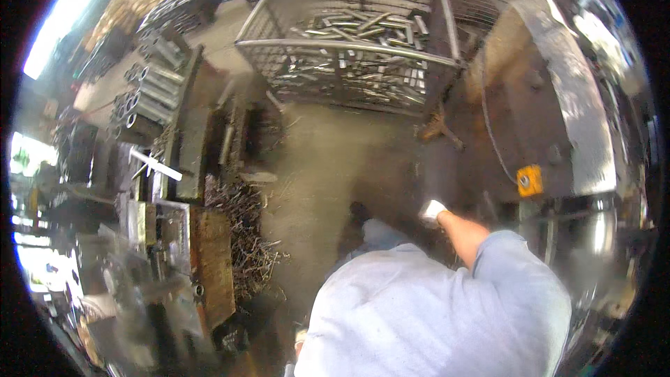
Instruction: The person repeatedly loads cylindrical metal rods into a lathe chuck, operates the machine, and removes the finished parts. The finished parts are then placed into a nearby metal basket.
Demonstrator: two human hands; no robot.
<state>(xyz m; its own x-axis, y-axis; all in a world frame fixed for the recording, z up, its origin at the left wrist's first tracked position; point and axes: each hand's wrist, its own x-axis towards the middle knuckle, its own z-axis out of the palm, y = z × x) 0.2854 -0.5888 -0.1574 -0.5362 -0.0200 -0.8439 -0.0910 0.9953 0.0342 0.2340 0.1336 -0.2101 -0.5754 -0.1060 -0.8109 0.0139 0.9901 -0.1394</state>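
My right hand (433, 213), in a whitish glove, hangs before my body at the right of centre. It is blurred, and whether its fingers hold anything does not show. At the lower edge, beside my light blue shirt, only a sliver of what seems to be my left hand (299, 343) shows; the rest is hidden. Ahead stands a wire mesh cage (345, 47) with a metal tube rim, holding many short metal pieces (361, 76). Nearest to my right hand are the dark floor and the side of a large dark machine or bench (523, 115).
At left, metal tubes (152, 97) lie stacked beside a metal frame. Below them a heap of metal shavings (251, 246) borders a rusty machine panel (214, 267). A yellow control box (529, 180) on a cable is at right. A rusty foot or bracket (437, 125) juts out near the cage.
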